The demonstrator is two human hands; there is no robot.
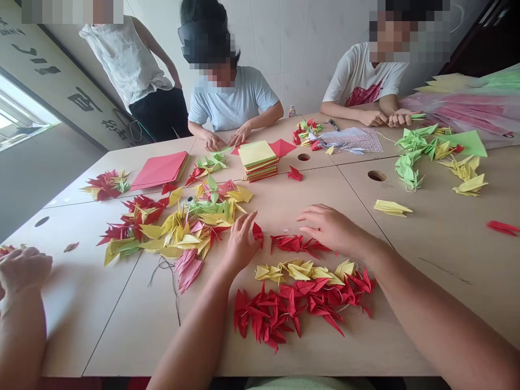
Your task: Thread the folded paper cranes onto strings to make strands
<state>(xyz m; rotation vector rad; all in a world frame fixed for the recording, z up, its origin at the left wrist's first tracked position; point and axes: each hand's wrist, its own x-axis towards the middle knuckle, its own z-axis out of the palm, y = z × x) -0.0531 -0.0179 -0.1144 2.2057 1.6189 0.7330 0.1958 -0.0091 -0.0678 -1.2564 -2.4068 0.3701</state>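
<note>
Red folded-paper crane row (294,244) lies on pale wood table (430,325), btwn wearer's hands. L to R: mixed pile of red, yellow, green & pink paper cranes (179,233); L hand (240,246), fingers & thumb curved around single red paper crane (257,233), can't tell if pinching; yellow paper crane row (300,270) & bigger red paper crane cluster (264,317), nearer wearer; R hand (331,230), fingers loosely spread, by red row's R end.

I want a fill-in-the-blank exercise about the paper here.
1. The yellow row lies between an upper row and a lower row, both ____.
2. The wearer's right hand is farther from the mixed-colour heap than the ____ hand.
3. In the picture, the right-hand paper stack has a ____ top sheet.
Missing words: red; left; yellow.
</note>
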